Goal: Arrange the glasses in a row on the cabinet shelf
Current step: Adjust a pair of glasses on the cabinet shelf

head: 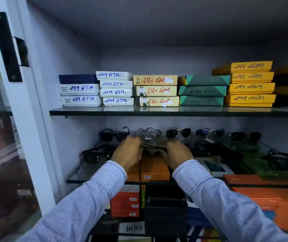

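On the lower glass shelf (80, 173) a back row of glasses stands against the wall: black sunglasses (113, 135), a thin clear-lens pair (148, 133), a dark aviator pair (178, 132), a blue-tinted pair (208, 133) and another dark pair (244, 136). My left hand (127, 151) and my right hand (178, 153) together hold a dark pair of glasses (152, 149) by its two ends, just in front of that row and above an orange box (154, 169). More dark sunglasses lie at the front left (94, 155) and front right (279, 160).
The upper shelf (139, 111) carries stacks of labelled white, yellow, teal and orange boxes. Orange and red boxes (255, 179) sit at the lower shelf's right front. Below are red boxes (124, 206), a black case (166, 203) and a BOSS box. A white door frame (26, 102) stands at left.
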